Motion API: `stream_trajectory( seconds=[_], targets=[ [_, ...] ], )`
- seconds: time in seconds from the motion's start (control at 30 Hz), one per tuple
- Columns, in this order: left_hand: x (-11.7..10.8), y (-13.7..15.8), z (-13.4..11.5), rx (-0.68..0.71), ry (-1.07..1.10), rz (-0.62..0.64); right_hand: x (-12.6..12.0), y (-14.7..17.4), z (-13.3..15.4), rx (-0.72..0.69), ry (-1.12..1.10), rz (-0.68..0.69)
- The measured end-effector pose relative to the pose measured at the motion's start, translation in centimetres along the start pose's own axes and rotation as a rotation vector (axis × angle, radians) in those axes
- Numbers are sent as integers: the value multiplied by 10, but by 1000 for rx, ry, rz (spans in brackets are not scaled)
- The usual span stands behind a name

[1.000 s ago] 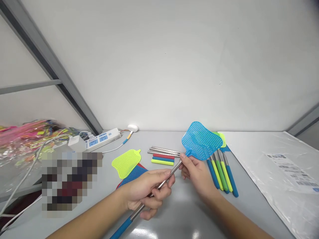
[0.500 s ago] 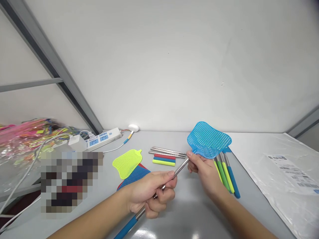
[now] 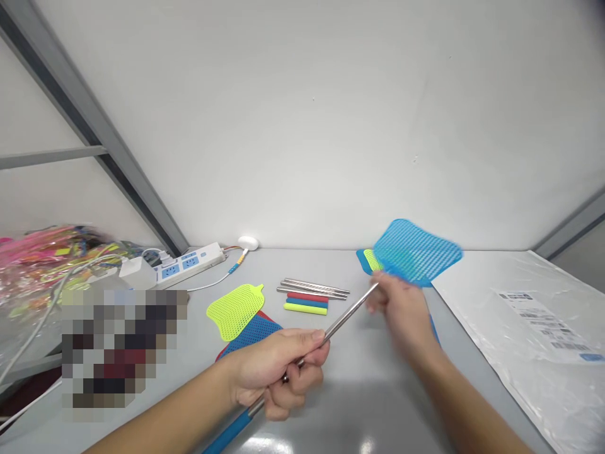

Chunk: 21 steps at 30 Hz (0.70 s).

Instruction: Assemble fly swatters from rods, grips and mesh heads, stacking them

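Right of the loose rods, blue mesh head at far end of steel shaft | left hand clamped round shaft; right hand closed where they meet, blurred | risk: over-hard pull could part them

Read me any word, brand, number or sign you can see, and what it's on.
No text is readable.
Label on the white plastic bag, right: lines of print, too small to read.
Power strip, left: any marks are too small to read.
Pixelated patch, left: obscured, unreadable.
Held blue swatter: no lettering that I can make out.
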<state>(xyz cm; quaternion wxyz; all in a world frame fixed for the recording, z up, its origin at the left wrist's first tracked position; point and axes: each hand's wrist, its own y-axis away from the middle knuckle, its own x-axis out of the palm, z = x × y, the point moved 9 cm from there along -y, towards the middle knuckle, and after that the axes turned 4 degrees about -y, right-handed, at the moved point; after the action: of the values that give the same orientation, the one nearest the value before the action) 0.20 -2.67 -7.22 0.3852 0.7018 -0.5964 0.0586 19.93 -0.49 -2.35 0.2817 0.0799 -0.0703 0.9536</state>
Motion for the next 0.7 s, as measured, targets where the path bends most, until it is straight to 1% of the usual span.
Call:
stream_trajectory(
  seconds=[0.03,0.07,0.13,0.23,0.3,0.37,0.43,0.57,0.63,0.7],
  targets=[
    [0,0,3,-18,-16,1,-18,-6,7,-42,-35,-108],
    [0,-1,6,-36,-29,6,-31,-12,14,-84,-106,-163],
    [0,-2,10,-52,-38,13,-38,-22,18,-88,-200,-118],
    [-5,-4,11,-53,-47,15,-36,-26,17,-80,-247,-51],
    [-9,-4,10,-58,-57,19,-30,-22,13,-83,-242,-43],
    [-12,-2,7,-59,-57,26,-19,-15,8,-84,-188,-21],
    [-13,0,3,-47,-60,31,-5,-7,2,-73,-137,29],
    [-14,2,1,-48,-62,36,24,10,-11,-10,-112,185],
    [-15,3,3,-60,-49,25,32,17,-15,2,-82,226],
    [-14,2,3,-43,-44,27,35,21,-17,8,-73,239]
  ],
)
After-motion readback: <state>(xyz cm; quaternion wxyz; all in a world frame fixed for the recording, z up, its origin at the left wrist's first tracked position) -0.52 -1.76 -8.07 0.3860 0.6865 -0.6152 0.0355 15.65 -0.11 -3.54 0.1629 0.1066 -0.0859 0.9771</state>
